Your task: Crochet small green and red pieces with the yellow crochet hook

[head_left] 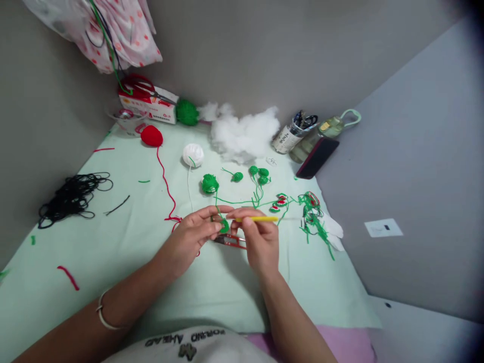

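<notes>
Plain grey walls (pixel 321 60) close in the work area. A pale green cloth (pixel 234 292), creased in places, covers the table. White fibre stuffing (pixel 244 135) lies heaped near the back wall; a tangle of black cord (pixel 71 199) sits at the left. A smartphone (pixel 317 157) stands tilted before a green bottle (pixel 330 128).

The right hand (pixel 262 242) grips a yellow-handled crochet hook (pixel 262 219) pen-fashion; the left hand (pixel 191 234) pinches a small green crochet piece (pixel 225 226) over the middle of the cloth. A red-and-black tool (pixel 230 241), partly hidden beneath the hands, could catch the work if they drop lower.

The green yarn ball (pixel 209 184), just beyond, could roll if its strand (pixel 217 199) is pulled hard. That strand could also tangle with the tails of the green crocheted balls (pixel 263 172) — they trail nearby. Loops — too fine to verify — could slip off the hook should the left pinch slacken. Yarn scraps (pixel 68 278) litter the cloth.
</notes>
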`<state>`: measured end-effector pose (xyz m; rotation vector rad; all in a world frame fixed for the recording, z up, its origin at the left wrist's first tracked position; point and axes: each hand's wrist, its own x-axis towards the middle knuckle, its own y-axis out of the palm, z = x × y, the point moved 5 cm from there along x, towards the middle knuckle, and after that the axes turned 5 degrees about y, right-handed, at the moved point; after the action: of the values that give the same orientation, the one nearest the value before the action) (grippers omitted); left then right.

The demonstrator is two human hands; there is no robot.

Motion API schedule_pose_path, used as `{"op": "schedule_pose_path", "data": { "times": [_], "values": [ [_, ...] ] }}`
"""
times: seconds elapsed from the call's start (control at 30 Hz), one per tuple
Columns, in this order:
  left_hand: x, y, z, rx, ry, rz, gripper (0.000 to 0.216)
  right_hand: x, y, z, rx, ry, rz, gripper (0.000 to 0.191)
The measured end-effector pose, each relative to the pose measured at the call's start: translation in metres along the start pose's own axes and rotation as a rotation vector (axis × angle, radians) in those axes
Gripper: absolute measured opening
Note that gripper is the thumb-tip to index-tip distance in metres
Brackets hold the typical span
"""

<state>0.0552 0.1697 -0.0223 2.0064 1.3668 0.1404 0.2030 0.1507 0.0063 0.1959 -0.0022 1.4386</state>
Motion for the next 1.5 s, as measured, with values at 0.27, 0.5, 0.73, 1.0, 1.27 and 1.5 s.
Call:
{"op": "schedule_pose_path", "data": {
  "times": [0.27,0.5,0.73,1.0,1.27,1.5],
  "values": [
    [-0.001,0.007,-0.006,0.017,0.093,-0.033,0.032,-0.001,0.002,0.012,-0.161,-0.177,-0.041,0.019],
    [0.011,0.005,0.007,-0.106,0.071,0.032,0.053,0.009,-0.008,-0.001,-0.16,-0.162,0.057,0.028],
    [0.01,0.002,0.013,-0.093,0.059,-0.053,0.051,0.006,-0.004,-0.016,0.09,0.05,-0.054,0.029],
    [0.004,0.0,0.001,0.064,0.205,-0.171,0.053,-0.004,-0.004,-0.004,-0.099,-0.173,0.095,0.024],
    [0.001,0.003,-0.006,0.138,0.225,-0.154,0.045,-0.006,-0.005,-0.006,0.008,-0.099,0.082,0.025],
    [0.001,0.001,-0.004,0.142,0.216,-0.177,0.049,-0.007,-0.006,0.01,-0.212,-0.26,0.132,0.026]
  ]
}}
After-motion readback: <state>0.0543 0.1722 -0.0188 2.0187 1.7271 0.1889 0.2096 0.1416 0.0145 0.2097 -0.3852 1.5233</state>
